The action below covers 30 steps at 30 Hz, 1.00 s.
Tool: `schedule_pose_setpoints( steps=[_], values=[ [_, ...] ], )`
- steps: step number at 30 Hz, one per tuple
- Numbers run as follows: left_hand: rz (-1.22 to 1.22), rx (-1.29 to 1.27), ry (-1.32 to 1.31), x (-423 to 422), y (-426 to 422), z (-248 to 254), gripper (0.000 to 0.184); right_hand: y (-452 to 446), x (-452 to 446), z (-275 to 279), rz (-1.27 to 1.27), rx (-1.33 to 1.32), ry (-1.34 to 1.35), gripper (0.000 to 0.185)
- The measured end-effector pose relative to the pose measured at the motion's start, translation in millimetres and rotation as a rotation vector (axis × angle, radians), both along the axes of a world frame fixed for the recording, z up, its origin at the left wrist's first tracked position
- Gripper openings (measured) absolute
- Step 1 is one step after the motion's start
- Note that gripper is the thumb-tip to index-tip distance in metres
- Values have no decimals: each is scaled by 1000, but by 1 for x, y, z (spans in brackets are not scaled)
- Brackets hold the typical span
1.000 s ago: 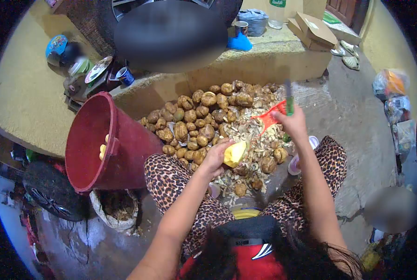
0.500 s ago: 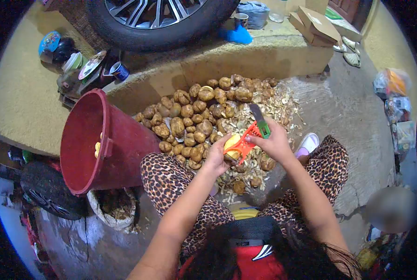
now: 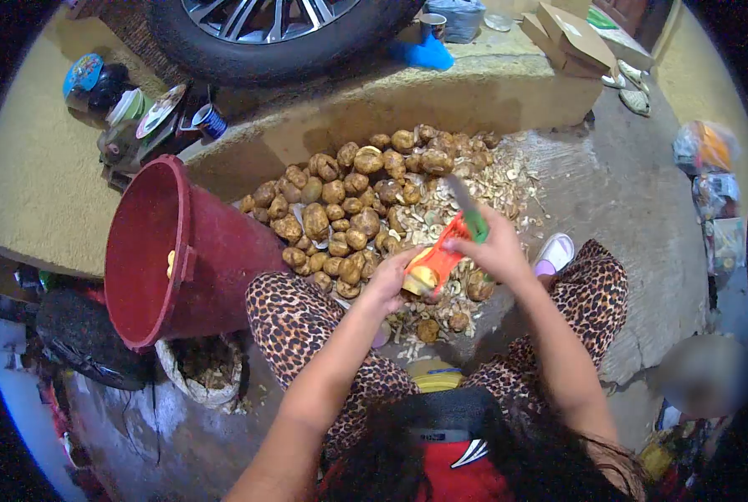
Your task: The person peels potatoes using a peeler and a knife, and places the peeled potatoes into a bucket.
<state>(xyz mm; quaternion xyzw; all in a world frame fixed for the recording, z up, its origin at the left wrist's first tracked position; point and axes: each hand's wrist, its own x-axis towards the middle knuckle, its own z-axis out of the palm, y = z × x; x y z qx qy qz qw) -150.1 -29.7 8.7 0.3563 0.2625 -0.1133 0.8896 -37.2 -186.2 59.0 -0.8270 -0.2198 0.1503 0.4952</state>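
Note:
My left hand point(image 3: 387, 284) grips a partly peeled potato point(image 3: 419, 280), its yellow flesh showing. In my right hand point(image 3: 499, 253) is an orange peeler point(image 3: 449, 249), whose head lies against the potato. The same hand also holds a knife point(image 3: 476, 224) with a green handle, its dark blade pointing up and away from me. Beyond both hands spreads a heap of unpeeled brown potatoes point(image 3: 353, 188). Pale peelings point(image 3: 512, 180) cover the floor to the right of the heap and beneath my hands.
A big red bucket point(image 3: 236, 243) leans at the left, with yellow pieces inside. Behind it stands a whitish sack point(image 3: 173, 376) of scraps. A concrete ledge point(image 3: 474, 96) runs along the back, carrying a car wheel point(image 3: 223, 63), a mug point(image 3: 432, 27) and a cardboard box point(image 3: 571, 38).
The peeler has shifted slightly over the potato, and more yellow flesh faces me. The knife, still in my right hand, has tilted and blurs with motion.

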Motion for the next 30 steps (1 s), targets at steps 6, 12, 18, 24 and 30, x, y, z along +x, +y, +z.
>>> schedule_pose_setpoints(
  steps=[6, 12, 18, 24, 30],
  values=[
    [-18, 75, -79, 10, -2, -23, 26, -2, 6, 8, -1, -76, -64, 42],
    [-216, 197, -102, 8, 5, -22, 28, -5, 10, 14, -5, -115, -124, 39],
    [-225, 444, -224, -10, 16, -18, 36, -43, 63, 5, -378, -132, -445, 36],
    [349, 268, -356, -61, 109, 78, 52, -40, 44, 11, -274, -141, -381, 35],
    [982, 1197, -265, -131, 224, 157, 57, -41, 52, 3, -301, -83, -309, 35]
  ],
)
